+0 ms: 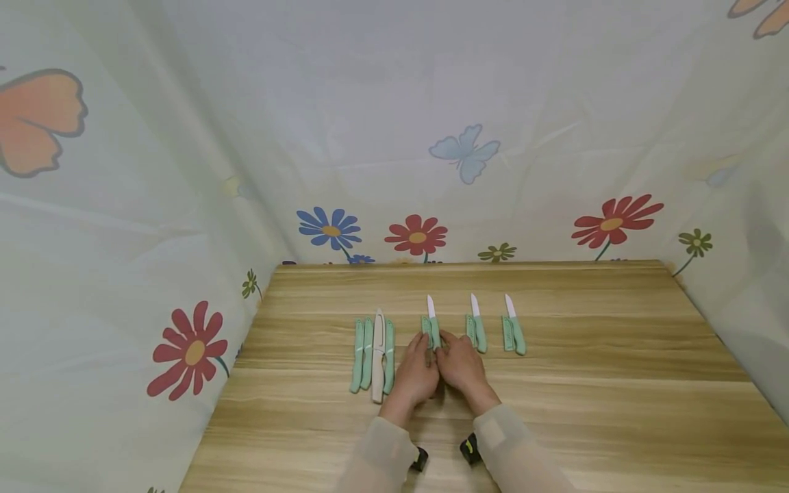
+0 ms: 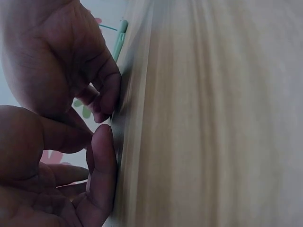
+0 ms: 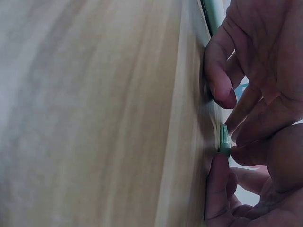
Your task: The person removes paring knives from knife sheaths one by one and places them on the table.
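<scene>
Both hands meet low over the table around a small knife with a green handle and a bare pale blade that points away. Its green sheath lies alongside, to the left of the handle. My left hand has its fingertips at the sheath's near end; whether they pinch it is hidden. My right hand is at the lower end of the handle. In the right wrist view, a green end shows between that hand's thumb and fingers.
Left of the hands, several sheathed knives lie side by side, green ones and a beige one. To the right lie two more bare knives, each beside its green sheath. A flower-printed curtain encloses the wooden table.
</scene>
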A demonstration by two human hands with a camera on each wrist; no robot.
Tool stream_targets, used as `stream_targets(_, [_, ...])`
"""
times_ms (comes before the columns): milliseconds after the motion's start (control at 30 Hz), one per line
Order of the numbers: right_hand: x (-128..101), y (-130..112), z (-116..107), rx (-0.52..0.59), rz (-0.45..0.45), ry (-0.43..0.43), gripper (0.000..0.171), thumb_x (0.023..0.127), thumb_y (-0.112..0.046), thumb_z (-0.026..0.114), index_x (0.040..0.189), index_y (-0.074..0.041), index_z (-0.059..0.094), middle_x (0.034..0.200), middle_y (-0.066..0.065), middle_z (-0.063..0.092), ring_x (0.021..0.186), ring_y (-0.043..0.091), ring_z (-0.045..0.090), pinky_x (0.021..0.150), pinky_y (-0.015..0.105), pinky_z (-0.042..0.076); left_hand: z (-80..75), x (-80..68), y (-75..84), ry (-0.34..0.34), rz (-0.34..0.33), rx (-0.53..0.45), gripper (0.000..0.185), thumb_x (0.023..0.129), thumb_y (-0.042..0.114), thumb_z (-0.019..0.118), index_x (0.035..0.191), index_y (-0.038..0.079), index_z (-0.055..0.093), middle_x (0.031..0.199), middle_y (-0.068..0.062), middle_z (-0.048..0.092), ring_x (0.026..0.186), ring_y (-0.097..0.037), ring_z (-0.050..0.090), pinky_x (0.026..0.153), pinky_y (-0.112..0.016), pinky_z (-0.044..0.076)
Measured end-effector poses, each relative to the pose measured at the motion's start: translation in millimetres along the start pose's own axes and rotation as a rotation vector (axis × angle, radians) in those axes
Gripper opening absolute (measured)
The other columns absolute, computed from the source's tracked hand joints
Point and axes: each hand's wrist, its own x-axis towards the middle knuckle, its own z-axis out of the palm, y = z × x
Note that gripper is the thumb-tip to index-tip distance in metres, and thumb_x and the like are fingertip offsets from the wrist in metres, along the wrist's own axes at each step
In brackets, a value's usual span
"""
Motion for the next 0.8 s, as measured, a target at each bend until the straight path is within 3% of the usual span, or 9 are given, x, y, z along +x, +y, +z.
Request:
stream_targets(533, [0, -1, 1, -0.03, -0.004, -0.014, 0.051, 0.103, -0.024, 0.056, 0.151, -0.007, 0.051, 0.112, 0.024, 0.061, 0.076, 0.026, 0.053, 0.06, 0.035, 0.042, -4.1, -0.8, 0.7, -0.016, -0.008, 0.003, 0.064, 0.099, 0.011, 0.053, 0.16, 0.002, 0.034, 0.169, -0.016, 0.029, 0.154, -0.034, 0.034, 0.123, -0.054, 0.036])
stream_targets(800, [-9, -1, -2, 0.039, -0.028, -0.01, 0.054, 0.103, -0.024, 0.057, 0.152, -0.004, 0.049, 0.118, 0.025, 0.061, 0.089, 0.031, 0.058, 0.071, 0.043, 0.049, -5.2, -5.2, -2.6, -0.022, 0.003, -0.042, 0.07, 0.096, 0.01, 0.053, 0.162, 0.004, 0.029, 0.17, -0.017, 0.026, 0.154, -0.036, 0.033, 0.123, -0.055, 0.036])
